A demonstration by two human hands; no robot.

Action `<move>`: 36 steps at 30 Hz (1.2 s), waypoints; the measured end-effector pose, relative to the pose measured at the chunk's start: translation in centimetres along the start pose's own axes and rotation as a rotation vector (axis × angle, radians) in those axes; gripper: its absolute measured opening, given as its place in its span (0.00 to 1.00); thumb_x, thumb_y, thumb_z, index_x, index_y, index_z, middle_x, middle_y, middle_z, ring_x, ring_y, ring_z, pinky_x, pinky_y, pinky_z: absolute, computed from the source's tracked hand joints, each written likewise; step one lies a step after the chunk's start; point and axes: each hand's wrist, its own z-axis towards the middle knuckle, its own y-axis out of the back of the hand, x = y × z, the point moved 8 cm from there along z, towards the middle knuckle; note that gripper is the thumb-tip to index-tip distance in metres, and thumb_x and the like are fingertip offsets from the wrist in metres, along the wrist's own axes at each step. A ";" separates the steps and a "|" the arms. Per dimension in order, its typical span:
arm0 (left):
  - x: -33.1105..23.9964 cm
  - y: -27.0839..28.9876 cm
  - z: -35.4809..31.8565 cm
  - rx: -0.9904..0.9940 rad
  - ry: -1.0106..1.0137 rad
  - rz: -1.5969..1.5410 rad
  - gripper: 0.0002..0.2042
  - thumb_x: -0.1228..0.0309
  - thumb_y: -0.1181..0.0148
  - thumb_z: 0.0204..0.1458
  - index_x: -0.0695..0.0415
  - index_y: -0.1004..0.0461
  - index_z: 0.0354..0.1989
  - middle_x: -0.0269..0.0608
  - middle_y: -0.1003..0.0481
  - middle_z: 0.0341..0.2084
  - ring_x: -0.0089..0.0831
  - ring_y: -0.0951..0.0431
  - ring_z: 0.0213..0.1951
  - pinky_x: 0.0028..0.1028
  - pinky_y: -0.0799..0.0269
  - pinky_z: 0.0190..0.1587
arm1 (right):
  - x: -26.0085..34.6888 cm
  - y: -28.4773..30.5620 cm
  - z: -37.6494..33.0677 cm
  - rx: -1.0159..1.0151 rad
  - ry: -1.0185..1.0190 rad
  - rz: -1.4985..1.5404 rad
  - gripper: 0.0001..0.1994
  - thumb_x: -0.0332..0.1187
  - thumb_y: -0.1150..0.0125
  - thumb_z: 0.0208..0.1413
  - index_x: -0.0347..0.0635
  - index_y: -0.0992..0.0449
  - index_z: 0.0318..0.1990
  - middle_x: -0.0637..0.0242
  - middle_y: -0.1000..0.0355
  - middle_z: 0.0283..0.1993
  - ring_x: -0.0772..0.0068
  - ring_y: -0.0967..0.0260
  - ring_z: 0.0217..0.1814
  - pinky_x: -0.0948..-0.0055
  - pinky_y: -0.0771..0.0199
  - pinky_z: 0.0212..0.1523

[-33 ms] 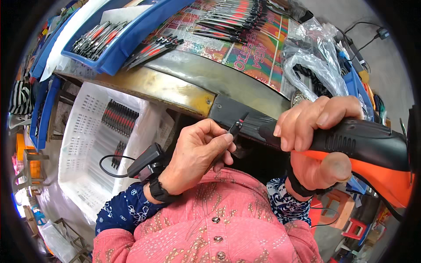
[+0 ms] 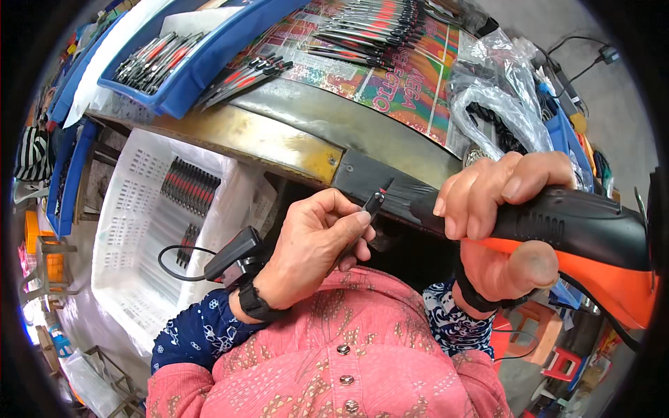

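Between the thumb and fingers of my left hand (image 2: 317,237) is a slim black tool (image 2: 375,204), tilted up, with a small red bit near its tip. Its lower end is hidden by my fingers. My right hand (image 2: 505,209) is wrapped over an orange-and-black handheld device (image 2: 592,226), thumb on the near side. The device's dark, narrow front end (image 2: 426,209) points left toward the slim tool, with a gap between them. What kind of device it is I cannot make out.
Slim black, red and silver pieces (image 2: 373,28) lie on a colourful printed sheet (image 2: 432,90) on the bench; more fill a blue bin (image 2: 167,104). Below left, a white lined basket (image 2: 129,230) holds rows of them. Clear plastic bags (image 2: 498,90) lie at right. A black cabled unit (image 2: 233,258) sits at my left wrist.
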 end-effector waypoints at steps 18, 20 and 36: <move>1.1 0.2 0.4 -0.055 0.035 0.045 0.06 0.69 0.46 0.56 0.58 0.32 0.30 0.35 0.26 0.23 0.16 0.34 0.19 0.14 0.41 0.17 | -2.0 -0.9 0.3 -0.102 -0.120 -0.115 0.31 0.61 0.38 0.44 0.42 0.39 0.39 0.69 0.37 0.22 0.73 0.37 0.20 0.70 0.32 0.28; 1.0 0.2 0.3 -0.055 0.027 0.054 0.06 0.69 0.46 0.56 0.58 0.32 0.30 0.34 0.26 0.23 0.15 0.34 0.19 0.14 0.41 0.17 | -2.1 -0.8 0.4 -0.112 -0.134 -0.126 0.32 0.62 0.38 0.44 0.42 0.39 0.39 0.69 0.37 0.22 0.73 0.37 0.20 0.70 0.32 0.27; 1.1 0.1 0.3 -0.081 0.045 0.055 0.07 0.70 0.46 0.56 0.59 0.34 0.29 0.34 0.28 0.21 0.15 0.36 0.18 0.16 0.40 0.17 | -2.5 -0.9 0.5 -0.144 -0.192 -0.181 0.33 0.63 0.38 0.42 0.42 0.39 0.39 0.69 0.38 0.22 0.73 0.37 0.19 0.70 0.32 0.26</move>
